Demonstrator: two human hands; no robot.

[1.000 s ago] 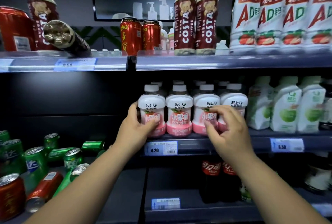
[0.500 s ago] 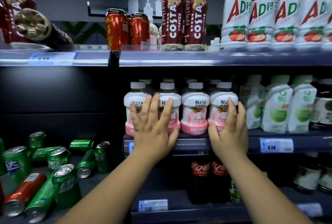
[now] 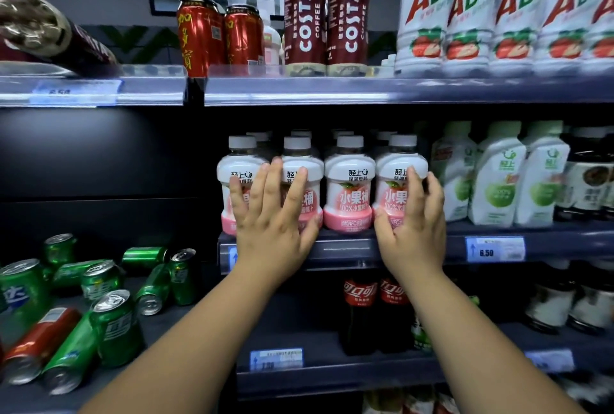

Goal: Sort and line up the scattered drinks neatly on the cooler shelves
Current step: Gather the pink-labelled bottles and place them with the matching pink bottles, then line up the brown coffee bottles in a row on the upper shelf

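Note:
Several pink-and-white peach juice bottles [image 3: 349,191] stand in a row on the middle shelf [image 3: 345,247], with more behind them. My left hand [image 3: 270,217] lies flat, fingers spread, against the fronts of the two left bottles. My right hand [image 3: 413,221] rests with fingers apart against the rightmost pink bottle [image 3: 398,164], touching its front and right side. Neither hand holds a bottle. Green soda cans [image 3: 109,327] and a red can [image 3: 36,344] lie scattered on the lower left shelf, some upright, some on their sides.
The top shelf carries two Costa coffee bottles [image 3: 327,15], two red cans [image 3: 216,35], white AD bottles [image 3: 491,15] and a tipped brown bottle [image 3: 50,35] at left. Green-and-white cartons [image 3: 498,177] stand right of the pink bottles. Cola bottles [image 3: 375,310] sit below.
A second ago both hands gripped the outer pink bottles at their bases. They then opened, and now lie flat against the bottle fronts. The view has moved closer.

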